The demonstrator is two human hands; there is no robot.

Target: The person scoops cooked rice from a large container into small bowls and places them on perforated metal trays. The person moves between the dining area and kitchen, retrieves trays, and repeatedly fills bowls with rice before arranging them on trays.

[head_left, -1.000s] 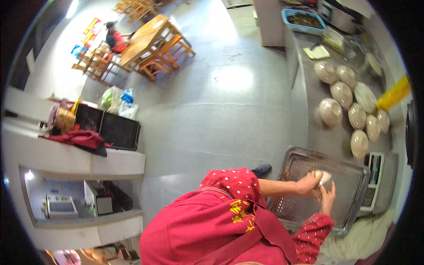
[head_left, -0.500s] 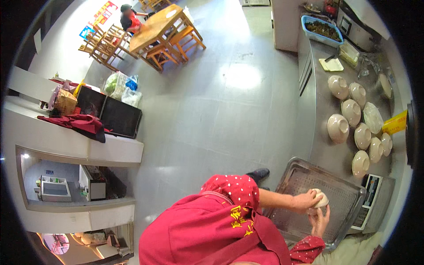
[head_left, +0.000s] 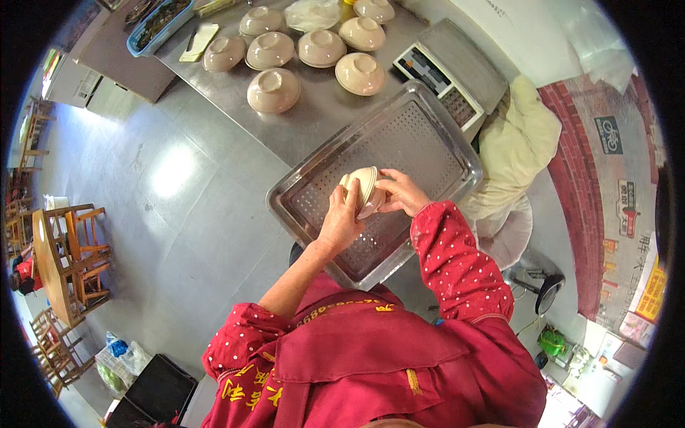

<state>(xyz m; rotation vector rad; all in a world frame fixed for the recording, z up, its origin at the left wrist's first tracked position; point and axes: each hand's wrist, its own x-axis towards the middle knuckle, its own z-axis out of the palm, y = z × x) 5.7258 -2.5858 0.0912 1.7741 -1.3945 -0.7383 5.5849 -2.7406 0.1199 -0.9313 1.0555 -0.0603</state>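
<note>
I hold a small beige bowl (head_left: 365, 187) between both hands above a perforated steel tray (head_left: 428, 143). My left hand (head_left: 341, 220) grips the bowl's near side. My right hand (head_left: 404, 192) clasps its right side, fingers curled over the rim. The bowl is tilted on its side. Red dotted sleeves cover my upper arms.
Several upturned beige bowls (head_left: 274, 90) sit on the steel counter (head_left: 314, 114) beyond the tray. A digital scale (head_left: 449, 70) stands right of them, a blue tub (head_left: 158, 24) at the far left. A cream cloth bundle (head_left: 515, 143) lies right of the tray. Wooden tables and chairs (head_left: 64, 257) stand on the floor at left.
The view has swung round so the counter now lies ahead. Both hands stay closed on the bowl over the tray.
</note>
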